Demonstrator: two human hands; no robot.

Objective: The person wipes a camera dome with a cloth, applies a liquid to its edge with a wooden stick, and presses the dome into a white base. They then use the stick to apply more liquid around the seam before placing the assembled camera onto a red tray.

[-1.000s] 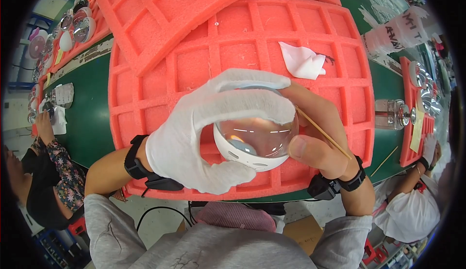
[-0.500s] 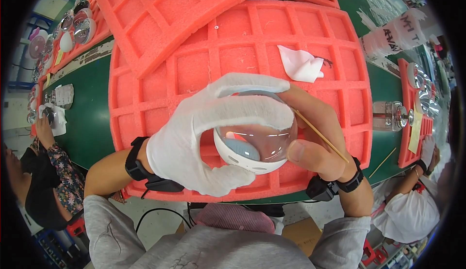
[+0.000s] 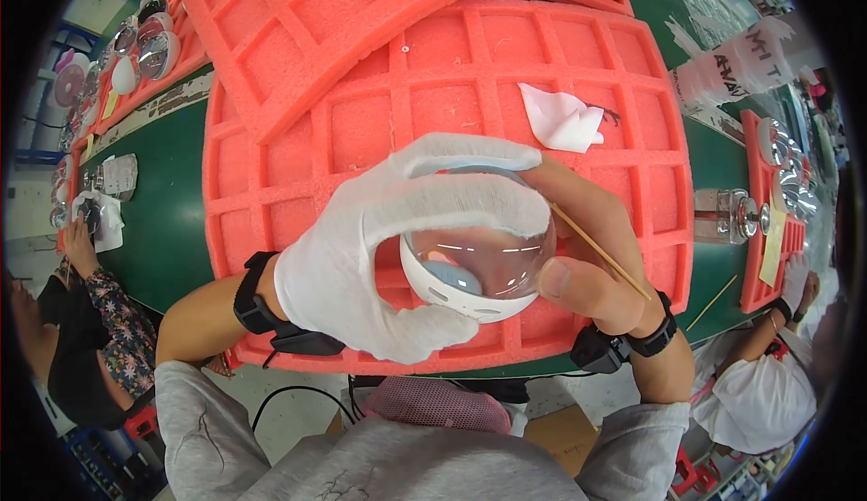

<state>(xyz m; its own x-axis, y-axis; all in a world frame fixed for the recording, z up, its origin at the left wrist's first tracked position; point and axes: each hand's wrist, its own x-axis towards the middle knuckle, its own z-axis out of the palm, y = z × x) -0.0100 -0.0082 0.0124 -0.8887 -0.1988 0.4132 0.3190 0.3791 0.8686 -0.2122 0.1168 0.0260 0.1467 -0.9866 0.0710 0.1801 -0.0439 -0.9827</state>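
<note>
A round white housing with a clear, glossy dome [image 3: 492, 262] is held between both my hands above the pink foam tray [image 3: 361, 126]. My left hand [image 3: 361, 248], in a white glove, curls around its left side, fingers across the top and thumb under the white slotted rim. My bare right hand [image 3: 591, 257] grips the right side, with its thumb on the dome's edge. A thin wooden stick [image 3: 601, 251] also lies in the right hand, slanting back toward the wrist. Most of the right fingers are hidden behind the dome. Inside the dome shows a bluish oval, perhaps a reflection.
A crumpled white cloth [image 3: 564, 120] lies on the tray. Another foam tray [image 3: 334, 13] overlaps its far left. On the green table [image 3: 163, 230] stand a glass jar [image 3: 722, 215] at right and another stick [image 3: 711, 302]. Co-workers sit at both sides.
The domed housing has turned slightly in my hands, so the rim's slots sit a little differently. Both hands keep their hold and have barely moved.
</note>
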